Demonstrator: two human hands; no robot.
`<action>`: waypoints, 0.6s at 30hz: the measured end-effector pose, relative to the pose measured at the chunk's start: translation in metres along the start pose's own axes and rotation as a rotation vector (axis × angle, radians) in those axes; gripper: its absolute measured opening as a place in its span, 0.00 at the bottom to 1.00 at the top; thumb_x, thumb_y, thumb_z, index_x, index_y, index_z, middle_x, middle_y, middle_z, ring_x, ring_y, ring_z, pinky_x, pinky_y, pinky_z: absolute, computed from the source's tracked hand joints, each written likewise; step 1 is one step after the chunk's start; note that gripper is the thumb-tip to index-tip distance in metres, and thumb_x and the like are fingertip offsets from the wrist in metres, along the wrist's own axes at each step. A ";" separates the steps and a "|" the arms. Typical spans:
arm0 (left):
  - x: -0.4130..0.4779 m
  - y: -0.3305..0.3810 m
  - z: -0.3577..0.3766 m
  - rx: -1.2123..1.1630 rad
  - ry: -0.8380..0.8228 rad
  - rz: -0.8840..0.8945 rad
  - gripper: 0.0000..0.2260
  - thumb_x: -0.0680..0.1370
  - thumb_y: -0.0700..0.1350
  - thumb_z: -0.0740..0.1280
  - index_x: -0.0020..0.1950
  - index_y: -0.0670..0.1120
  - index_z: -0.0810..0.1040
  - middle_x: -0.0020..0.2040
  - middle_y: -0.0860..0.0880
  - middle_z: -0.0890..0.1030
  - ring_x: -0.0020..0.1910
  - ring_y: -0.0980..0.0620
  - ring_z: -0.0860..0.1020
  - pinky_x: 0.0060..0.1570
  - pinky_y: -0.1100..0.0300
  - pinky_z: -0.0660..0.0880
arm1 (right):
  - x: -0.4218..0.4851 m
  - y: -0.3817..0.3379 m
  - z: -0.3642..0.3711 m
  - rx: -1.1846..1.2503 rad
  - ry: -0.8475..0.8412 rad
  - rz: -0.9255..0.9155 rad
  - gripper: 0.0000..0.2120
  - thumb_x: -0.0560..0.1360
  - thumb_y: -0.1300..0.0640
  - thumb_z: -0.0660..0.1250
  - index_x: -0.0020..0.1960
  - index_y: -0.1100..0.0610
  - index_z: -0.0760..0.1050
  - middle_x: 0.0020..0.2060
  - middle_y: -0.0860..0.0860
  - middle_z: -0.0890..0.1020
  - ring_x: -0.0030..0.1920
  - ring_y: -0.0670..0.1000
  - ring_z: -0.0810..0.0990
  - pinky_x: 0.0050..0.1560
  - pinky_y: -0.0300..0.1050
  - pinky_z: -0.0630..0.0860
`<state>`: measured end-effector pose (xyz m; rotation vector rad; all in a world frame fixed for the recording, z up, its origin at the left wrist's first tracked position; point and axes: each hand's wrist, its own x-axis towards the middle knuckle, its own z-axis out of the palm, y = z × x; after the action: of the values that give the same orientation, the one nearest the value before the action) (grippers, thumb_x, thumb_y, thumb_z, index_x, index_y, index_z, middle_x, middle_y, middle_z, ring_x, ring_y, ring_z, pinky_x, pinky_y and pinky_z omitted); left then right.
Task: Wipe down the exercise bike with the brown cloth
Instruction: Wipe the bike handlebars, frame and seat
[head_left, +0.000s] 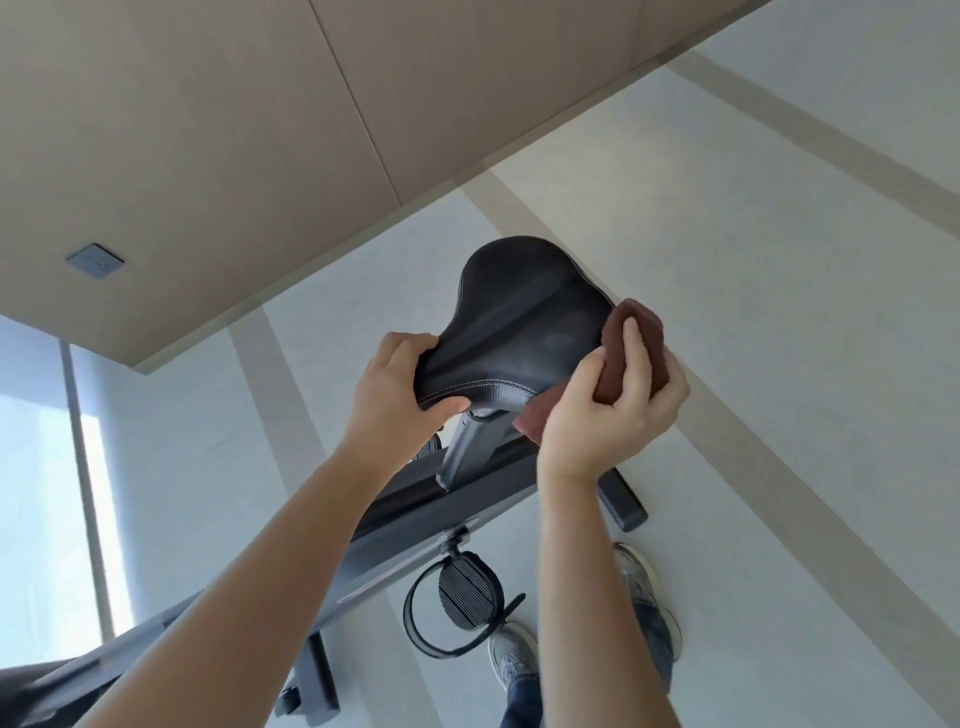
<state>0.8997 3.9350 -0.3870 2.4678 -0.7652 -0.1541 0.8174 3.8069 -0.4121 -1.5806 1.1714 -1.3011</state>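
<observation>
At the saddle (524, 322), left hand (397, 387) gripping its nose, right hand (613, 410) clutching brown cloth (631, 343) against its side

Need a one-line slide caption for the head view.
Left hand steadies the saddle while right hand wipes its side with the cloth.
</observation>
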 end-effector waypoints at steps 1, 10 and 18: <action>0.000 0.000 -0.001 -0.006 0.000 0.000 0.26 0.66 0.43 0.75 0.61 0.43 0.72 0.57 0.47 0.73 0.54 0.49 0.73 0.50 0.69 0.61 | -0.007 -0.004 0.003 -0.051 0.024 -0.030 0.12 0.69 0.63 0.67 0.51 0.59 0.81 0.52 0.62 0.78 0.52 0.60 0.76 0.56 0.45 0.71; -0.011 -0.006 -0.008 -0.168 -0.008 -0.029 0.25 0.68 0.39 0.73 0.63 0.43 0.71 0.58 0.53 0.71 0.52 0.58 0.69 0.48 0.84 0.58 | 0.021 -0.018 -0.008 -0.620 -0.736 -0.971 0.12 0.70 0.54 0.66 0.53 0.51 0.78 0.55 0.56 0.79 0.52 0.62 0.75 0.44 0.53 0.74; -0.057 -0.037 -0.009 -0.442 0.099 -0.339 0.16 0.72 0.35 0.68 0.51 0.55 0.75 0.50 0.54 0.79 0.49 0.61 0.77 0.49 0.71 0.73 | 0.040 -0.022 -0.012 -0.588 -0.879 -1.085 0.13 0.72 0.56 0.67 0.56 0.50 0.78 0.53 0.57 0.80 0.49 0.62 0.77 0.44 0.54 0.77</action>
<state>0.8727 3.9963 -0.4020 2.1391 -0.2303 -0.2898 0.8117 3.7752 -0.3776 -2.9980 0.0386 -0.5777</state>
